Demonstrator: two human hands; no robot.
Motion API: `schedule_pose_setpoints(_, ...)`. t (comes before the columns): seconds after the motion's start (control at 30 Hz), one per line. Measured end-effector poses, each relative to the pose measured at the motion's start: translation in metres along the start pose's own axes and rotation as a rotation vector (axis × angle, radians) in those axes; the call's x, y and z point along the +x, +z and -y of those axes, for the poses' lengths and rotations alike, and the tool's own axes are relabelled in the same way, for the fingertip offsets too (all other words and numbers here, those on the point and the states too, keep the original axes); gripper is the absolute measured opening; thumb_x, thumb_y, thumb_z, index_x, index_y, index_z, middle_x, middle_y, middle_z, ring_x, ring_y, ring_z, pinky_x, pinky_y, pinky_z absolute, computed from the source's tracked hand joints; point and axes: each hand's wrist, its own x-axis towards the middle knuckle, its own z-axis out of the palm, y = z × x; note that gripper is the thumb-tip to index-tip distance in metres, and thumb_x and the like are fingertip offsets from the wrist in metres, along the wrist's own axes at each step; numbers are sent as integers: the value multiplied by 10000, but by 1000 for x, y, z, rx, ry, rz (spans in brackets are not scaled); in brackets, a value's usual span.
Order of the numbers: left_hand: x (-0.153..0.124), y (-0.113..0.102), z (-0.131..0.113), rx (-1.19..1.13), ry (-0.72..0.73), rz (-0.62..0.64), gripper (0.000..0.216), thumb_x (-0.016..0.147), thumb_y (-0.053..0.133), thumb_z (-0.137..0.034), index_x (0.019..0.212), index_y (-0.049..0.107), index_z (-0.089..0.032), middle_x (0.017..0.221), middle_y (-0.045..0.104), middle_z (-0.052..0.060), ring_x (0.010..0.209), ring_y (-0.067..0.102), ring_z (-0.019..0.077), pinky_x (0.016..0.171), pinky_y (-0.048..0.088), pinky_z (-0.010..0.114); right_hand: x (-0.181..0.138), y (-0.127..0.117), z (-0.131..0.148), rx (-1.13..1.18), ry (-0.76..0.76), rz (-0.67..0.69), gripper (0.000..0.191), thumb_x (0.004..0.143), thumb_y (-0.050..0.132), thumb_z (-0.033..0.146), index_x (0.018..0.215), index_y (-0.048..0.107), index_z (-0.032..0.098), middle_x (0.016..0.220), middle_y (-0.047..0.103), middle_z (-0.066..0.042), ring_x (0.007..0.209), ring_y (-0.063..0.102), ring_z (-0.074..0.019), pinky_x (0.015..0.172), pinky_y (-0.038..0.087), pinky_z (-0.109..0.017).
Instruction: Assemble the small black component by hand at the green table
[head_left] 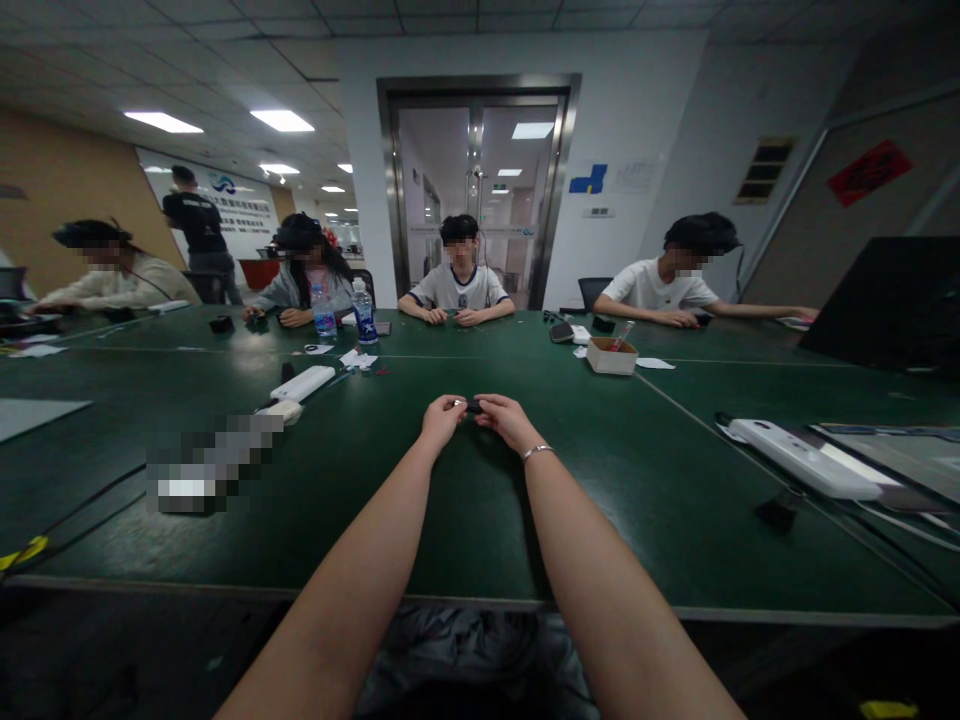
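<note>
head view: both arms reach straight out over the green table (637, 480), and the hands meet near the middle of the frame. the left hand (442, 420) and the right hand (506, 420) each close their fingertips on one end of a small black object (474, 406), left from 9 o'clock and right from 3 o'clock. it hangs between them just above the tabletop or resting on it, which of the two i cannot tell. pinching it at both ends seems to be what keeps so small a piece steady and square to the eyes. what the object is cannot be made out. a thin bracelet (537, 452) sits on the right wrist.

from the hands, a white device (302, 383) lies at 10 o'clock, well apart. a small cardboard box (611, 356) stands at 1 o'clock, and two water bottles (364, 312) stand at 11 o'clock near the far edge. a long white device (806, 458) lies at 3 o'clock. all of them are pushed outward, which leaves bare table under the hands. other people sit along the far side, their hands on their own small items.
</note>
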Motion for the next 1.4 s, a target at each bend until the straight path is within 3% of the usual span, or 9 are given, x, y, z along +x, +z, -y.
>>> schedule_pose_setpoints(0.5,3,1,4,44,45,-16,131,696,670,-193,812,652,-135,628,618,21,587,583,107,547,425,201,2,0,-2,-21,2,-16,125,821,547,41,850,641,119,648,650,-21,481,602,-72,486,524,-165)
schedule_pose_setpoints(0.87,3,0,5,59,55,-15,131,717,651,-190,839,649,-143,692,630,31,600,588,109,558,438,213,2,0,-1,-20,0,-6,125,804,566,37,865,641,116,673,652,-30,496,612,-80,502,529,-177)
schedule_pose_setpoints(1.4,-4,0,-4,-7,-4,-27,153,714,670,-207,835,660,-115,692,633,43,599,570,102,581,442,226,0,-1,0,-47,-38,39,168,794,564,47,926,630,128,700,653,-21,509,620,-80,491,523,-171)
